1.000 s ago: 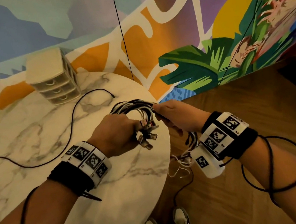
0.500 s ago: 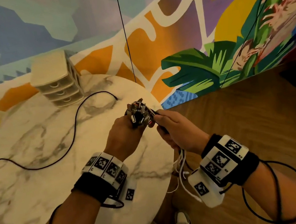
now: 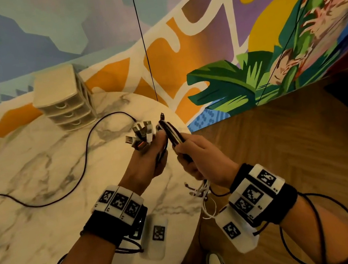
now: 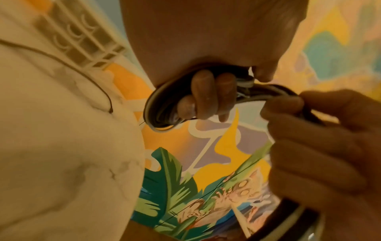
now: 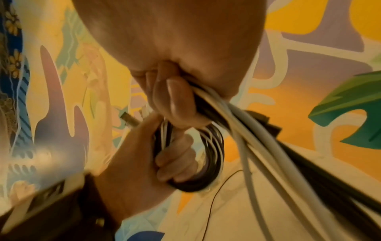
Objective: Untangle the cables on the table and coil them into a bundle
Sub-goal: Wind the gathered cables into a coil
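You are mid-coil, judging by the loops already gathered. Starting left of the bundle, a loose black cable [image 3: 78, 169] lies across the table [image 3: 36, 233], not yet gathered, in front of the small drawer unit [image 3: 63, 99]. Your left hand [image 3: 148, 161] is curled round the bundle [image 4: 160, 104], held above the table's far edge, plugs [image 3: 141, 134] fanning up. Just right of it, your right hand [image 3: 205, 161] grips the black and white strands [image 5: 247, 124] feeding in; their tails [image 3: 204, 197] hang below. Next, I'd say, lay another loop over your left fingers [image 4: 206, 94], keeping tension even. Since half a second ago, both hands have shifted slightly and the plugs have spread wider.
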`<action>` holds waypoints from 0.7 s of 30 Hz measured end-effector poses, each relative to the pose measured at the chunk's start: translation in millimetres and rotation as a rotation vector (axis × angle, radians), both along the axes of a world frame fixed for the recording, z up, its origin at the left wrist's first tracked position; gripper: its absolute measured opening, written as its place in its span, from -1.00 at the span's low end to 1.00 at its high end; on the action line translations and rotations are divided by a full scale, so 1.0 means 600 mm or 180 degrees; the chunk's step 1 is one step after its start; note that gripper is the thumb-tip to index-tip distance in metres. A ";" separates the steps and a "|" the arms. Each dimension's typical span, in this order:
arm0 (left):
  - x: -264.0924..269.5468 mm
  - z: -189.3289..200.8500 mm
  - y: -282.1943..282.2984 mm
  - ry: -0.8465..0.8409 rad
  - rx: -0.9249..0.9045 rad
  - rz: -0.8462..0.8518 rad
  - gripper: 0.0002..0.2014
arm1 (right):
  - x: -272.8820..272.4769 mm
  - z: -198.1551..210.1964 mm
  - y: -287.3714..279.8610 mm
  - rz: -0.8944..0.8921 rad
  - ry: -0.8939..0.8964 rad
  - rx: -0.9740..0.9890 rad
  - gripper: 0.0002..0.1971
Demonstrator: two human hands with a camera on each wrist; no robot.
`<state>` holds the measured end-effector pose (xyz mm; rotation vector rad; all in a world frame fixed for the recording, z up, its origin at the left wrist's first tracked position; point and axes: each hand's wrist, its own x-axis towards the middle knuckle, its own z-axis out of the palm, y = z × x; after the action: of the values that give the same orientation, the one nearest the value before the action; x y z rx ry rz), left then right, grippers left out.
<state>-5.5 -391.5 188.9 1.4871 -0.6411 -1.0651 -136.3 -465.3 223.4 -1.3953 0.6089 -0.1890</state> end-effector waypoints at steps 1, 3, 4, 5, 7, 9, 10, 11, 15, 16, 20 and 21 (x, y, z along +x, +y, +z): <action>0.000 -0.001 -0.002 0.0058 -0.0099 -0.0172 -0.55 | 0.002 -0.004 0.006 -0.0018 0.0008 -0.0050 -0.75; -0.004 0.000 -0.002 0.0043 -0.0223 -0.0447 -0.52 | 0.006 -0.014 0.013 -0.0006 0.0124 -0.0391 -0.73; -0.006 0.000 -0.002 0.0042 -0.0236 -0.0516 -0.50 | 0.008 -0.017 0.014 0.0048 0.0259 -0.0671 -0.73; -0.006 0.000 -0.001 0.0032 -0.0196 -0.0556 -0.48 | 0.010 -0.019 0.013 0.0137 0.0412 -0.0983 -0.73; -0.011 0.007 0.000 -0.0056 -0.0018 -0.0641 -0.39 | 0.009 -0.017 0.010 0.0442 0.0617 -0.1591 -0.82; -0.013 0.006 -0.001 -0.0129 0.0144 -0.0584 -0.40 | 0.008 -0.014 0.011 0.0688 0.0675 -0.1985 -0.95; -0.014 0.005 -0.003 -0.0102 0.0145 -0.0488 -0.47 | 0.007 -0.015 0.013 0.0713 0.0703 -0.2166 -0.92; -0.014 0.005 -0.005 -0.0019 0.0112 -0.0375 -0.56 | 0.007 -0.017 0.015 0.0719 0.0721 -0.2303 -0.88; -0.011 0.006 -0.015 0.0263 -0.0042 -0.0017 -0.37 | 0.013 -0.034 0.022 0.0915 0.0776 -0.1963 -0.77; -0.009 0.006 -0.017 0.0267 -0.0079 -0.0004 -0.33 | 0.014 -0.040 0.024 0.1001 0.0768 -0.1721 -0.73; -0.014 0.014 -0.014 0.0743 -0.0524 -0.0078 -0.38 | 0.017 -0.055 0.040 0.1153 0.0671 -0.0904 -0.69; -0.016 0.016 -0.014 0.0892 -0.0633 -0.0092 -0.42 | 0.018 -0.061 0.043 0.1115 0.0633 -0.0782 -0.70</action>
<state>-15.1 -399.7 198.3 1.1351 -0.5531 -1.1707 -125.4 -439.6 187.0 -1.7484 0.5050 0.1627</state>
